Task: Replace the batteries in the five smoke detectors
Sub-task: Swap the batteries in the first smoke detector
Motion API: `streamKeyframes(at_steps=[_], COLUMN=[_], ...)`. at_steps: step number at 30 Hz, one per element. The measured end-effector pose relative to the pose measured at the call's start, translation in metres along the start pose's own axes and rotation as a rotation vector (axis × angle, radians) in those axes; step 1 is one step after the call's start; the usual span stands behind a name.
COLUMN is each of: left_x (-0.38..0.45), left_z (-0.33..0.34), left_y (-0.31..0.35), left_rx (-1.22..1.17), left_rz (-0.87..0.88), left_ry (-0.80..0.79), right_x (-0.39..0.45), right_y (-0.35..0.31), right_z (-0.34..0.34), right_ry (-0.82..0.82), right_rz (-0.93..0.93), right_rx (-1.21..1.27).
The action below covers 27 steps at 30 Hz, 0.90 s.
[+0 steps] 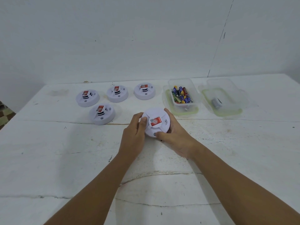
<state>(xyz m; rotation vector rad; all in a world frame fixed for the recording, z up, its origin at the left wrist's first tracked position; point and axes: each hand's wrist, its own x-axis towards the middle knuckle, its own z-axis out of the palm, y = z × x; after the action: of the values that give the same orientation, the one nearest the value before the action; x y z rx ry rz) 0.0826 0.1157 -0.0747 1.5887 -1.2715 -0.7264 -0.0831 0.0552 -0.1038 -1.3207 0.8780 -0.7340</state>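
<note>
Both the left hand point(134, 132) and right hand point(176, 140) grip one smoke detector point(156, 121), seemingly lifted off the table point(65, 159)

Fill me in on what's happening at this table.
A person grips one white smoke detector with both hands, left hand and right hand, face up near the table's middle. Four more detectors sit untouched behind it. A clear tub of batteries stands open to the right, beside another tub.
</note>
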Motion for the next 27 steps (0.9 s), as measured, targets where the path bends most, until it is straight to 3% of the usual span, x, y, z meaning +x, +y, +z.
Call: streamKeyframes(at_steps=[27], left_x=[0.0008], left_z=[0.0000], left_y=[-0.0013], left_rx=[0.010], left_rz=[0.012], left_ry=[-0.002], right_x=[-0.0037], right_y=[-0.0060], right_z=[-0.0005], right_ry=[-0.026], right_rz=[-0.003], right_rx=[0.011])
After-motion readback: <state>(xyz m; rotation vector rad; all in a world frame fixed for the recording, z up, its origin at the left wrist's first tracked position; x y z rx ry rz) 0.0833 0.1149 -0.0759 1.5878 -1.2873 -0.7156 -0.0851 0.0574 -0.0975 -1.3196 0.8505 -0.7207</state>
